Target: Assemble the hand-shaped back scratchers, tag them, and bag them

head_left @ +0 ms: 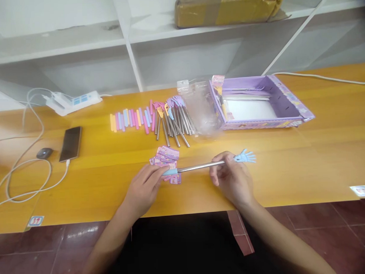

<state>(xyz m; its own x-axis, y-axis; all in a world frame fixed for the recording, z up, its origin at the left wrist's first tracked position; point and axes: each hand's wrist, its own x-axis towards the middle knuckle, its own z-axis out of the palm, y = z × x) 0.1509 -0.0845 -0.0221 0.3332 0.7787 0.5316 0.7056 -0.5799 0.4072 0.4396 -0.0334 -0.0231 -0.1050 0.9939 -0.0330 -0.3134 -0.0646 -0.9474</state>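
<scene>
A back scratcher (198, 167) with a metal rod, a blue hand-shaped head and a blue grip lies level between my hands. My left hand (145, 188) is closed on the blue grip at its left end. Near the head, my right hand (234, 177) pinches the rod. Under the grip lies a pile of pink and purple printed cards (166, 153). Behind it are several back scratchers (172, 117) with metal rods and coloured heads, bunched together. Loose coloured grip tubes (130, 118) form a row to their left.
Clear plastic bags (201, 108) lie against a purple box (260, 123) holding a few packed pieces. At left are a phone (70, 144) on a cable, a black mouse-like object (44, 153) and a white power strip (73, 103). A taped carton (228, 9) sits on the shelf.
</scene>
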